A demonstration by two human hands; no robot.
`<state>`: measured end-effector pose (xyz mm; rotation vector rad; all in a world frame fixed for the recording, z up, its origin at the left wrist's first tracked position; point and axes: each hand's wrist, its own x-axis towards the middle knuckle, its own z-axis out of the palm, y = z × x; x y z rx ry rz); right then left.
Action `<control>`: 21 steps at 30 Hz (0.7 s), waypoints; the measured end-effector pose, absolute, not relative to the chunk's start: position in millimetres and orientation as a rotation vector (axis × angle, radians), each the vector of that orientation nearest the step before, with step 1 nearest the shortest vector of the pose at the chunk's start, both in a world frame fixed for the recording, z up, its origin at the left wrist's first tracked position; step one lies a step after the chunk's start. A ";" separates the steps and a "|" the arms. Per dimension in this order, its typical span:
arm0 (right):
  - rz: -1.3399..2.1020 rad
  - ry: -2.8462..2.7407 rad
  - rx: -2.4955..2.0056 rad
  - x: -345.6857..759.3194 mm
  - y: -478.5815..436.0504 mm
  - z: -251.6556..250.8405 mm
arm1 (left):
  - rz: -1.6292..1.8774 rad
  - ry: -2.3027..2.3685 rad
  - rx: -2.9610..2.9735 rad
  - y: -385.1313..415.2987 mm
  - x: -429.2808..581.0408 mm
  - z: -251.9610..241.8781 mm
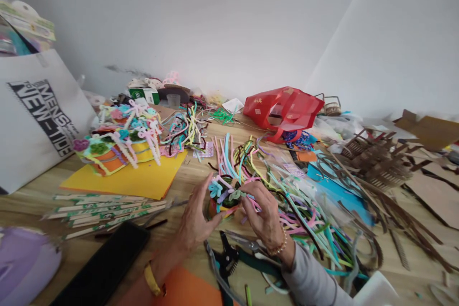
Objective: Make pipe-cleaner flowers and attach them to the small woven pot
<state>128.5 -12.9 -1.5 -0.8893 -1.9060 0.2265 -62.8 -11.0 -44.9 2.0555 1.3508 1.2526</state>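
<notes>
Between pipe-cleaner pile (301,203) and pliers (228,261): flower piece (224,194) pinched in left hand (195,224), right hand (265,217); red bag (287,105) behind, contents hidden.

A white bag (36,119) is stood at the left edge of the desk (190,177), with decorated baskets (120,141) set on a yellow sheet (143,179) beside it. A red bag (283,107) is laid along the far edge, cardboard strips (380,162) are heaped toward the right edge, and pliers (227,260) are seen near the front edge.
</notes>
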 end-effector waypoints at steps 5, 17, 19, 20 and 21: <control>0.223 -1.913 -0.903 130.1 -12.3 -3.3 | 1.264 1.344 2.051 -10.8 -63.0 -44.3; 0.145 -1.966 -0.892 129.2 -13.3 -3.4 | 1.237 1.375 2.056 -11.0 -63.0 -44.1; 0.120 -1.986 -0.877 129.4 -13.4 -4.8 | 1.238 1.372 2.062 -11.5 -63.1 -43.1; 0.106 -1.997 -0.867 129.5 -13.4 -5.3 | 1.237 1.369 2.062 -11.6 -63.2 -42.8; 0.094 -2.007 -0.860 129.6 -13.5 -5.8 | 1.237 1.367 2.061 -11.8 -63.2 -42.5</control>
